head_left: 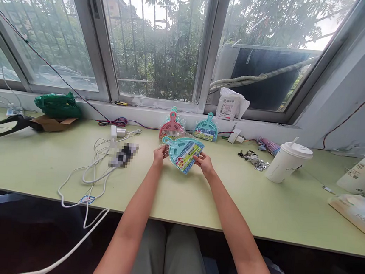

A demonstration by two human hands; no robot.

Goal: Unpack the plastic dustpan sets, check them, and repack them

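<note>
In the head view, you hold a turquoise dustpan-and-brush set (176, 150) between both hands, just above the middle of the tabletop (243, 206). Your left hand (160, 154) grips it at its left side, below the handle end, fingers closed on the edge and its clear wrapping. Your right hand (203, 163) pinches the opposite side, thumb lying near the label.

The set in your grasp is fan-shaped and tilted, its looped handle pointing up and to your left, its wide end down and to the right. The plastic is a pale turquoise with darker openings near the handle. A band of blue bristles runs along the wide part, partly covered by a slanted yellow-green label (191, 156). That label carries dark lettering, too small to read, and a red-and-white patch towards its lower left. Shiny clear film shows around the edges.

Behind your hands, at the back of the tabletop, a pink set (171, 127) stands upright with turquoise handle loops showing behind it. Just to its right, a second turquoise set (206, 129) also stands upright, with its handle up, blue bristles and a similar label across its lower part.
</note>
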